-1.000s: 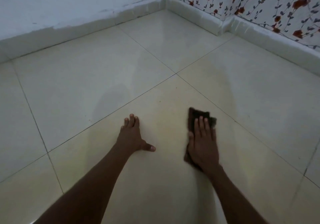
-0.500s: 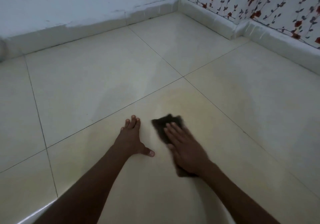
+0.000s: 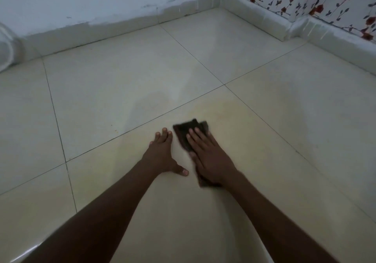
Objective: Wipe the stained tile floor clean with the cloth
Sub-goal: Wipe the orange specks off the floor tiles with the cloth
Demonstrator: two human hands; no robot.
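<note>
A dark brown cloth [image 3: 186, 130] lies flat on the cream tile floor [image 3: 142, 75]. My right hand [image 3: 209, 156] presses down on it with the fingers spread, covering its middle; the cloth shows beyond the fingertips and under the wrist. Just left of it, my left hand [image 3: 162, 154] rests palm-down on the same tile, fingers apart, thumb out to the right, holding nothing. A faint yellowish stain [image 3: 223, 112] tints the tile around and beyond the cloth.
A white wall with a pale skirting [image 3: 122, 24] runs along the far side. It meets a flowered wall [image 3: 305, 0] at the far right corner. A white rounded object [image 3: 6, 49] sits at the left edge. Dark grout lines cross the floor.
My right hand has slid the cloth leftward across the tile, from well apart from my left hand to right beside it. My left hand has stayed planted.
</note>
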